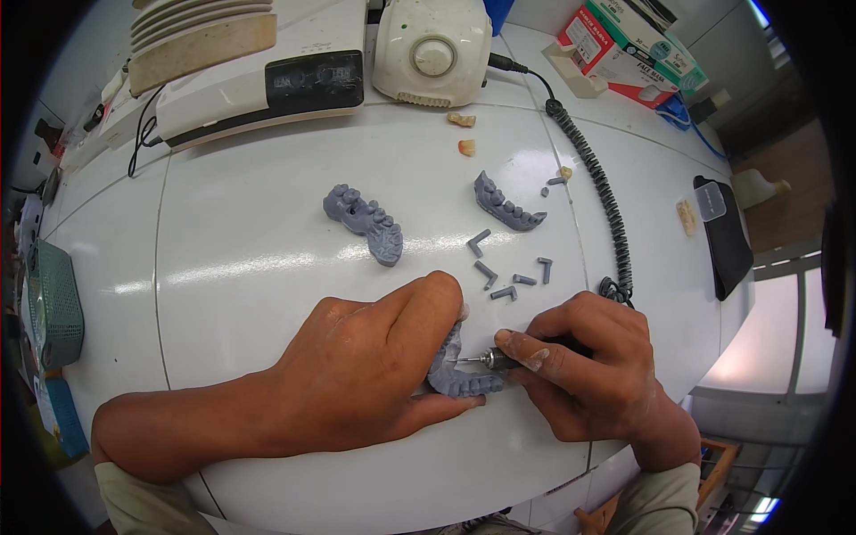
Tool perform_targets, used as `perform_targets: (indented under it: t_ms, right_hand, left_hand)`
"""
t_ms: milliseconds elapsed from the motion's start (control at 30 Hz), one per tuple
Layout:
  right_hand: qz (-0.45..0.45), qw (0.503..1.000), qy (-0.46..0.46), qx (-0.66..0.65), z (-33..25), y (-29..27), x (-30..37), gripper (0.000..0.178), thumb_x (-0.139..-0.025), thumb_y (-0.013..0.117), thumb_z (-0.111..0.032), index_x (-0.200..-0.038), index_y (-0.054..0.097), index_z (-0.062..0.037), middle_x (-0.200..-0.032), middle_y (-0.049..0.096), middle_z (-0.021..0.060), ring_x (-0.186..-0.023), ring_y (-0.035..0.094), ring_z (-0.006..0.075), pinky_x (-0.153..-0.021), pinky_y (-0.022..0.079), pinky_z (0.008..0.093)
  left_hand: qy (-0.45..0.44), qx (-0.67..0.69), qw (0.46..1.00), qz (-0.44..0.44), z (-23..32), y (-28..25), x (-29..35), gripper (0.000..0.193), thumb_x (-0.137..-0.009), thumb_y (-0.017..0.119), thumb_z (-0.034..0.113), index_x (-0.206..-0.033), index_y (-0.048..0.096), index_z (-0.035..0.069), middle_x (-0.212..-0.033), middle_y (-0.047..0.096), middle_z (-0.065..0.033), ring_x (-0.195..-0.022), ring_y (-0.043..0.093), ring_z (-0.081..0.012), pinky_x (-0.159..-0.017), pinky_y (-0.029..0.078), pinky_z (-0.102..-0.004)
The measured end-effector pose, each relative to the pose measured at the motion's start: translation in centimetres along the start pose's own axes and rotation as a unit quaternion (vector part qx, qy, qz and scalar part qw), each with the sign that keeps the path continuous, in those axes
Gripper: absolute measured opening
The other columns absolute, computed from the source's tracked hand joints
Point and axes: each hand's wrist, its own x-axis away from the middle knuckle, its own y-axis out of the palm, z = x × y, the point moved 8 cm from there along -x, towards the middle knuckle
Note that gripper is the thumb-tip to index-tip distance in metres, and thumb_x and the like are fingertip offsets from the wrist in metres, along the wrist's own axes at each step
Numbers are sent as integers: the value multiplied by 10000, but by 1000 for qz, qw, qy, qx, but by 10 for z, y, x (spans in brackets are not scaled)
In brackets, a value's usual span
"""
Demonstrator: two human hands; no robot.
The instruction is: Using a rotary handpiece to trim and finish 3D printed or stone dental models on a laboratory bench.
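Note:
Between my hands is a grey dental arch model [470,383], its curved row of teeth towards me. My left hand [379,357] grips the model from the left, fingers bent over its far side and thumb along its near edge. In my right hand [593,366] is a rotary handpiece [496,358], held like a pen. Its thin bur points left and reaches the inner side of the arch; whether it touches is too small to tell. White dust marks my right fingers. Beyond my hands lie two more grey dental models [364,223], [506,203].
Several small grey L-shaped pieces [486,274] lie just beyond my hands. A coiled black cord [599,165] runs from the cream control box [432,53] down the right. Tooth-coloured pieces [466,147] sit near the box. A green basket [55,303] stands at the left, a black pouch [727,241] at the right.

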Motion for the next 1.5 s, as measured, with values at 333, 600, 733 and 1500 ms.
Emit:
perform_targets:
  t_ms: [333,600,733,1500]
  right_hand:
    - [0,1000,3,0,0,0,0,420,-773,901,-18,-1184,857,-91,-894,683,48,-705,642,176,-545,449,337]
    - [8,1000,1,4,0,1,1,433,-765,898,-17,-1190,857,-91,-894,682,47,-707,639,174,-543,445,336]
    - [3,1000,-1,2,0,1,1,430,-767,895,-19,-1189,857,-88,-892,682,48,-702,633,175,-542,443,338]
    - [7,1000,1,4,0,1,1,422,-772,893,-20,-1187,857,-91,-892,679,41,-705,635,174,-548,453,336]
  left_hand:
    - [2,-5,1000,1,1,-1,0,733,-808,1043,380,-1215,605,-44,-899,659,-90,-710,720,-181,-596,595,-319]
    - [4,-3,1000,-2,1,0,-1,736,-809,1043,379,-1216,602,-46,-903,665,-94,-712,728,-185,-593,597,-319]
    - [8,-7,1000,1,2,-1,0,740,-809,1044,382,-1216,599,-47,-906,668,-96,-714,729,-185,-594,598,-319]
    - [-2,-2,1000,-3,0,-1,0,739,-809,1040,403,-1207,604,-41,-898,665,-91,-709,731,-192,-603,602,-324]
